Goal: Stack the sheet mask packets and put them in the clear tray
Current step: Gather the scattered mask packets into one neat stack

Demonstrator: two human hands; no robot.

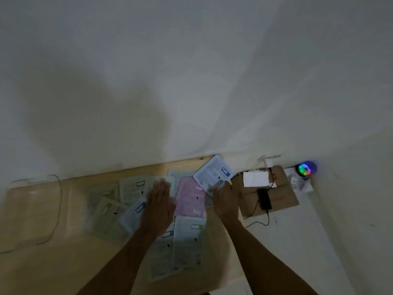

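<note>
Several sheet mask packets lie scattered and overlapping on a wooden table (63, 262). A pink packet (190, 199) lies between my hands, a green packet (188, 241) below it, and pale green packets (131, 187) to the left. My right hand (225, 202) grips the lower corner of a white-blue packet (214, 172), which is tilted up near the wall. My left hand (158, 206) lies flat, fingers together, on a blue-labelled packet (134, 213). The clear tray (34, 182) stands at the table's far left, nothing visible in it.
A white wall runs along the table's back edge. To the right, a brown board (285, 188) carries a white card (255, 178), a black device (264, 199) and cables. A glowing multicoloured light (306, 168) sits in the corner.
</note>
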